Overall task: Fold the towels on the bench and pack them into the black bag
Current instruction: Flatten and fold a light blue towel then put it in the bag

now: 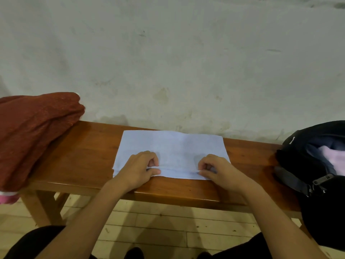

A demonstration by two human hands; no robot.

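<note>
1. Head view only; wide-angle, looking down at a wooden surface (84, 146) set against a pale wall.
2. White towel (173, 148) lying flat at mid-surface, near edge close to the front lip, far edge near the wall side. Appears already doubled, judging by the layered near edge; layer count not discernible.
3. Left hand (138, 169) on the near-left part of the towel, fingers (152, 162) curled, thumb and forefinger pinching the near hem.
4. Right hand (214, 170) on the near-right part, fingers likewise curled and pinching the same hem. Both hands holding cloth, well apart from each other.
5. Black bag (306, 161) at the right end of the surface, mouth open, pink cloth (334, 157) showing inside; taken as one item already packed.
6. Red-brown towel (33, 131) heaped at the left end, unfolded; a pink item (8, 198) hanging below it, partly out of view.
7. Step in hand, as judged: folding of the white towel, grip taken on the near hem ahead of a fold away from the body.
8. Next move, as judged: lift both pinches together, carry the hem evenly to the far edge, align corners, press flat. Uneven lift likely to skew the fold.
9. Outstanding: packing of the white towel; folding and packing of the red-brown one.
</note>
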